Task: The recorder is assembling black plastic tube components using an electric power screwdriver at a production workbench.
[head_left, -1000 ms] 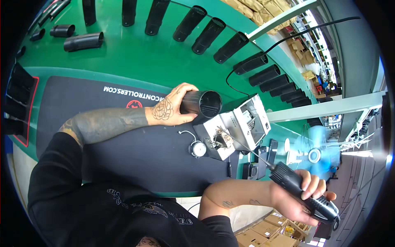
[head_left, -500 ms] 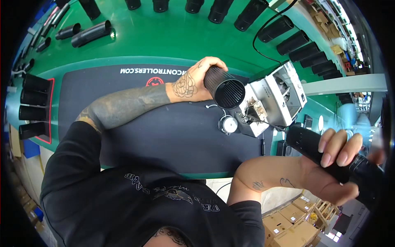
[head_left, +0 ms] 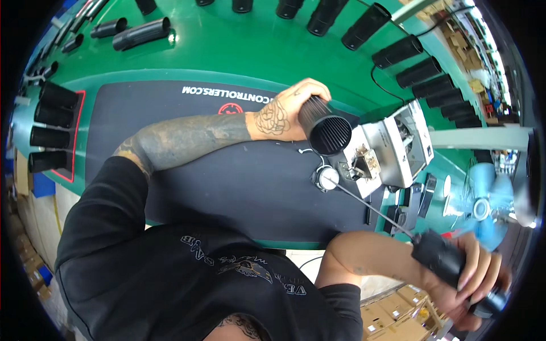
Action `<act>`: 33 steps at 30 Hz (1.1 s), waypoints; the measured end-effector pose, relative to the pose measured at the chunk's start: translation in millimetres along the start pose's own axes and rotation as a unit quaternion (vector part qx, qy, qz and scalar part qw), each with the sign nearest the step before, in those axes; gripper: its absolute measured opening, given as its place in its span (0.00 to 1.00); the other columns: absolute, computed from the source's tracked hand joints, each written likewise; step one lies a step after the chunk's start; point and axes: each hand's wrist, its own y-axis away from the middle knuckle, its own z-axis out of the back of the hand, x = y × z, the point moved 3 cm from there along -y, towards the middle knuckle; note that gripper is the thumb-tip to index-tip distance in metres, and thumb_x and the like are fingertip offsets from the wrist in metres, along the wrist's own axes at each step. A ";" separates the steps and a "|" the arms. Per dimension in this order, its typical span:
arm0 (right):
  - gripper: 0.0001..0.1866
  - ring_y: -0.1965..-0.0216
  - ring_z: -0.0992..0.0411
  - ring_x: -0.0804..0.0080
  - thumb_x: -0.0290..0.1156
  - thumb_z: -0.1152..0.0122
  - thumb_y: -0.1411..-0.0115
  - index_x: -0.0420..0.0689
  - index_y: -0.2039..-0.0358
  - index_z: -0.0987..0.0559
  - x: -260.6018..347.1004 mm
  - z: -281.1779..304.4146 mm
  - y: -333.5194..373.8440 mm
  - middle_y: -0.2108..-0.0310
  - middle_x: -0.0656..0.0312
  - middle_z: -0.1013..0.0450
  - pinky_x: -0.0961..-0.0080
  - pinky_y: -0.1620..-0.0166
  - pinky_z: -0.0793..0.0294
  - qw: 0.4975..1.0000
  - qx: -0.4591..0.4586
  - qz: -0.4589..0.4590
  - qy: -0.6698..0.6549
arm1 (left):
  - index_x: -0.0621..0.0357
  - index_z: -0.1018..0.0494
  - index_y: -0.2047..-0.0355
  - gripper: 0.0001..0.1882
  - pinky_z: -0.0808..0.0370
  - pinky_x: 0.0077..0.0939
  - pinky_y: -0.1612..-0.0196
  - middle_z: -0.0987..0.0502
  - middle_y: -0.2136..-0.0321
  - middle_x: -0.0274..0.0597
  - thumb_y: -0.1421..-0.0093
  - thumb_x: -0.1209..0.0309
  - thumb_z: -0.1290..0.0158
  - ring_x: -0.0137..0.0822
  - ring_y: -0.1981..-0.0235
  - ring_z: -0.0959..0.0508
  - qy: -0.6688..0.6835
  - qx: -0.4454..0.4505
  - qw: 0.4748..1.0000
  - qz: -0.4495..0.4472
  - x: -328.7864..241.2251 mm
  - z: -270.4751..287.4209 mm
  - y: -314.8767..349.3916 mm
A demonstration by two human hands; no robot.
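Observation:
My left hand [head_left: 290, 111] is wrapped round a black tube [head_left: 328, 132], its slotted open end tilted toward me. In my right hand [head_left: 475, 275], at the lower right, I grip a black electric screwdriver [head_left: 438, 256] with a long thin shaft. The shaft's tip overlaps a small round white-faced part [head_left: 327, 177] that has a short white lead; whether it touches cannot be told. Just right of the tube stands a grey metal screw feeder [head_left: 392, 150], with a small pick-up mechanism at its front.
A dark mat [head_left: 227, 187] covers the near table. Black tubes [head_left: 398, 51] stand in a row along the far and right side; others lie at the far left [head_left: 141, 34]. More tubes sit in a left-hand holder [head_left: 51, 136]. A blue fan [head_left: 482, 207] is at right.
My right hand has moved down, and the screwdriver's tip has gone from the feeder's front to over the round part. The view has shifted slightly; my left hand still holds the tube.

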 end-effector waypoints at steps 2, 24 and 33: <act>0.23 0.82 0.36 0.86 0.37 0.32 0.60 0.43 0.64 0.27 4.8 -3.4 4.8 0.79 0.73 0.34 0.89 0.73 0.35 0.996 0.011 0.067 -0.059 | 0.60 0.36 0.57 0.30 0.30 0.31 0.53 0.30 0.58 0.45 0.61 0.76 0.34 0.42 0.56 0.27 0.005 -0.012 1.000 -0.005 -3.2 -1.6 -0.8; 0.35 0.80 0.37 0.76 0.49 0.42 0.47 0.58 0.41 0.43 -103.9 -9.7 13.3 0.71 0.62 0.38 0.75 0.74 0.39 0.980 0.113 0.030 0.160 | 0.56 0.37 0.58 0.33 0.31 0.33 0.55 0.30 0.62 0.41 0.65 0.73 0.33 0.43 0.60 0.28 0.018 -0.025 0.999 0.015 4.9 -8.1 0.7; 0.33 0.81 0.37 0.75 0.47 0.40 0.46 0.59 0.42 0.43 -111.9 -19.8 13.8 0.72 0.62 0.39 0.76 0.75 0.39 0.976 0.143 0.022 0.163 | 0.59 0.36 0.58 0.31 0.29 0.31 0.55 0.29 0.62 0.44 0.63 0.76 0.34 0.40 0.59 0.27 -0.023 -0.031 0.999 0.010 2.5 2.5 1.0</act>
